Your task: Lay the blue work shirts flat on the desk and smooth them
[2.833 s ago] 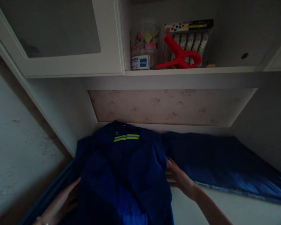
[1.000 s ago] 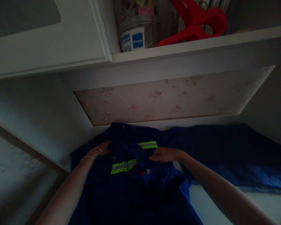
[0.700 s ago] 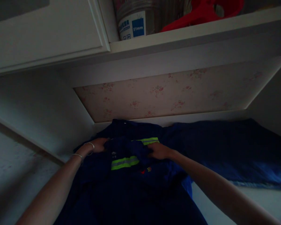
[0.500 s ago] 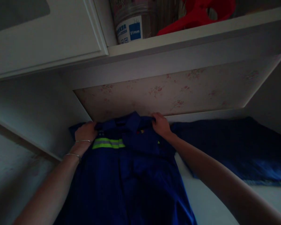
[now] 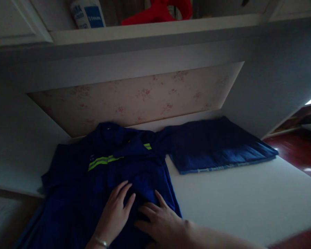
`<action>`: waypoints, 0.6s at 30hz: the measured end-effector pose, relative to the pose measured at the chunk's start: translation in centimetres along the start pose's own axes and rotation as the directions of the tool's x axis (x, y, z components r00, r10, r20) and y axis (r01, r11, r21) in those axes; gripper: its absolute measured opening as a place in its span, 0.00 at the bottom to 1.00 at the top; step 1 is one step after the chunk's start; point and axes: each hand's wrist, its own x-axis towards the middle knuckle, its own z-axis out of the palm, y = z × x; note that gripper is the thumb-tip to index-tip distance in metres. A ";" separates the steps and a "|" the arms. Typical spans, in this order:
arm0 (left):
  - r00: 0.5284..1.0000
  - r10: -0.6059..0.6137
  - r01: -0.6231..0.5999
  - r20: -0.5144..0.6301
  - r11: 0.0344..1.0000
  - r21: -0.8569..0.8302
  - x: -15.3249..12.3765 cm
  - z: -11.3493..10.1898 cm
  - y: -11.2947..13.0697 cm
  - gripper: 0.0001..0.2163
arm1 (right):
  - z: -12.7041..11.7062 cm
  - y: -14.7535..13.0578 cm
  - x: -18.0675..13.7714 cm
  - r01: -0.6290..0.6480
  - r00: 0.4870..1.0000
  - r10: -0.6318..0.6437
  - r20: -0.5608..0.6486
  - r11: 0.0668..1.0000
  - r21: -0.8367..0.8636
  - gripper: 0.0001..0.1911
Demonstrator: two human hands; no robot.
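A dark blue work jacket [image 5: 98, 180] with yellow-green reflective stripes lies spread on the white desk [image 5: 238, 200], its collar toward the back wall. My left hand [image 5: 116, 211] rests flat on the jacket's front, fingers stretched out. My right hand [image 5: 160, 221] lies beside it on the same cloth, fingers spread. Neither hand holds anything. A second dark blue folded garment [image 5: 217, 148] lies to the right, touching the jacket's shoulder.
A white shelf [image 5: 155, 29] runs above the desk with a labelled clear jar [image 5: 86, 14] and a red plastic clamp [image 5: 158, 12] on it. Floral wallpaper [image 5: 134, 97] backs the alcove. A red-brown floor [image 5: 300, 155] shows at the right.
Both hands left the collar and came down to the middle of the jacket, now lying flat on it. The jacket is spread out flatter. The view has swung right and down.
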 end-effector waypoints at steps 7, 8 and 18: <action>0.984 -0.166 0.176 0.058 0.953 -0.245 -5.3 4.8 0.9 0.25 | 0.4 1.3 -3.7 -0.313 0.912 0.347 -0.220 0.933 0.175 0.26; 0.984 -0.164 0.174 0.064 0.961 -0.217 -5.4 4.9 0.8 0.25 | -0.1 1.7 -4.1 -0.331 0.895 0.374 -0.244 0.922 0.198 0.27; 0.970 -0.239 0.223 -0.051 0.952 -0.211 -1.5 5.4 3.5 0.24 | 5.4 5.4 -10.3 -0.133 0.974 0.120 -0.192 0.989 -0.057 0.35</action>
